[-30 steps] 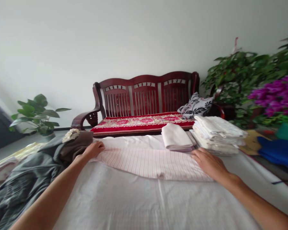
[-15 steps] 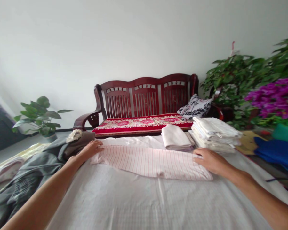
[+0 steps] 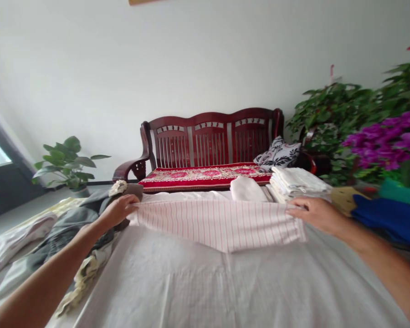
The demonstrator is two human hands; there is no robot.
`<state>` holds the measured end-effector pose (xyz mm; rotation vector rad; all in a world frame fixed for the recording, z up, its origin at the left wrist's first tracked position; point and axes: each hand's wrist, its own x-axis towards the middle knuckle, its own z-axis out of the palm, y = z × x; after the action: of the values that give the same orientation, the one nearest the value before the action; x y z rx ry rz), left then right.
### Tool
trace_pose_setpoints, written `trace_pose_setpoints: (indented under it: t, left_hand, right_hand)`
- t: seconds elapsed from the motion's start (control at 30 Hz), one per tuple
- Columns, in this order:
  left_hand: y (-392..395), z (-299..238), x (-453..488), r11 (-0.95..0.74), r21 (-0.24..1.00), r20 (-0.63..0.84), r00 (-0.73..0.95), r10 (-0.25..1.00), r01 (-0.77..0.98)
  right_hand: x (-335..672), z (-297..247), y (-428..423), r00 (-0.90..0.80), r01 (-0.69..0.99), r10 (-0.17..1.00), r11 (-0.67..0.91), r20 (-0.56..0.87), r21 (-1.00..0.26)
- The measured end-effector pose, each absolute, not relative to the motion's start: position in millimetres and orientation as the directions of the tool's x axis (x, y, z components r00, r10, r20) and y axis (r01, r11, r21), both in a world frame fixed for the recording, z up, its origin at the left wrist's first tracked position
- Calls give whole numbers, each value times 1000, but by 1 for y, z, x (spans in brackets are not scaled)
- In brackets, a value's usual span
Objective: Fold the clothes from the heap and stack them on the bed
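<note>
Head view: your left hand and right hand pinch the top edge of the striped cloth, one near each end; long axis runs left-right between them (neither nearer), over the white sheet.

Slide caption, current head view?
Left hand and right hand hold a striped cloth between them, wooden bench beyond.

Cloth: before you, between your left hand and right hand, over the sheet.
Stack: beyond your right hand, right of the bundle.
Clothes pile: to your left, beside the sheet.
Bench: behind the sheet, cushion on its right end.
Potted plant: left of the bench.
</note>
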<state>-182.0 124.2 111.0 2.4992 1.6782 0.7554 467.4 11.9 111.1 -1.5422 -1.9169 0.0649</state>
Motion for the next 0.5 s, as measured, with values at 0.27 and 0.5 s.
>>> trace_pose_setpoints:
  t: [0.27,0.5]
  left_hand:
    - [113,93,-185,-434,172,612,249,751,884]
    - [68,32,-183,-529,58,309,489,816,846]
  right_hand:
    - [448,82,-22,-158,935,665,339,730,-107]
    - [459,15,-49,-241,945,837,318,491,-80]
